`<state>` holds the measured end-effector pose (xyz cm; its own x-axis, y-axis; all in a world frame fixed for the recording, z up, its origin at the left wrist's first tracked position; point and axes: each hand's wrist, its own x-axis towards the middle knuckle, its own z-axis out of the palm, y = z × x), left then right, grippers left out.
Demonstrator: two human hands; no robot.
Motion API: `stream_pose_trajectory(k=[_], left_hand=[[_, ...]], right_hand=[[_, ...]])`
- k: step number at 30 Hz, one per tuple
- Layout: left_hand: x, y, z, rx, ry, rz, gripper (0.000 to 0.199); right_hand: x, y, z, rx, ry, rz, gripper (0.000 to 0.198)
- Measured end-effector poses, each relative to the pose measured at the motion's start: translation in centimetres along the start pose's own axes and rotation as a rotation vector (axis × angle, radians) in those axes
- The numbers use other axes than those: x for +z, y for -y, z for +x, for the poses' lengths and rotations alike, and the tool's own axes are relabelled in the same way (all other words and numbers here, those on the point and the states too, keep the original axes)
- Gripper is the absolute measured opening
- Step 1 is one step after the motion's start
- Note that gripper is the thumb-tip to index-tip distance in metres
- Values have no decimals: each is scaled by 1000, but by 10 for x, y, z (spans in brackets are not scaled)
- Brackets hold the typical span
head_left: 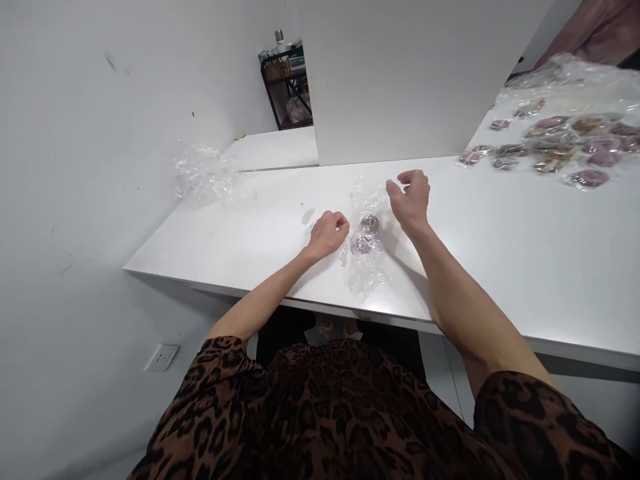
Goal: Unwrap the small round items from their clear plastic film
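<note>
Clear crinkled plastic wrap lies on the white table in front of me. Two small round items show through it, a dark brownish one and a pinkish one; their kind is unclear. At the wrap's left edge my left hand is closed, thumb and fingers pinched together; whatever is between the fingertips is too small to make out. My right hand is raised just right of the wrap, its fingers bent but apart from the thumb, and nothing shows in it.
Several pink and brown items in clear plastic cover the table's right rear. A loose heap of clear film sits at the left by the wall. A white panel rises behind the table, and a dark shelf stands beyond.
</note>
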<state>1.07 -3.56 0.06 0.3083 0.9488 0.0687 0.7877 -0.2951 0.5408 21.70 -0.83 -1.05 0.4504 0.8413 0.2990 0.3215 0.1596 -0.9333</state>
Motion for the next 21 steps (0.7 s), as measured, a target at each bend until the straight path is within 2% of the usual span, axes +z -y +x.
stream_pose_trajectory(k=[1,3,5,6,8,11,14,18,21], left_hand=[[1,2,1,3,-19,3,17],[3,7,5,75,-77,40,36],[6,12,13,266,-139,113,55],[7,12,19,389,-146,155,57],[7,11,31,621,-92,230,45],[-4,0,45,803,76,297,19],[-27,-13,50,771,141,282,8],[-61,-23,43,550,40,126,14],[-77,-23,38,462,-40,-25,20]], right_hand=[[-4,7,-3,10,79,-43,37],[-10,23,-10,105,290,-47,42],[-11,35,-16,181,379,36,43],[-11,39,-17,198,353,95,42],[-10,39,-17,207,253,210,38],[-9,33,-10,228,137,324,32],[-14,30,-2,256,65,367,30],[-30,39,7,192,-34,338,30],[-44,43,12,118,-117,350,30]])
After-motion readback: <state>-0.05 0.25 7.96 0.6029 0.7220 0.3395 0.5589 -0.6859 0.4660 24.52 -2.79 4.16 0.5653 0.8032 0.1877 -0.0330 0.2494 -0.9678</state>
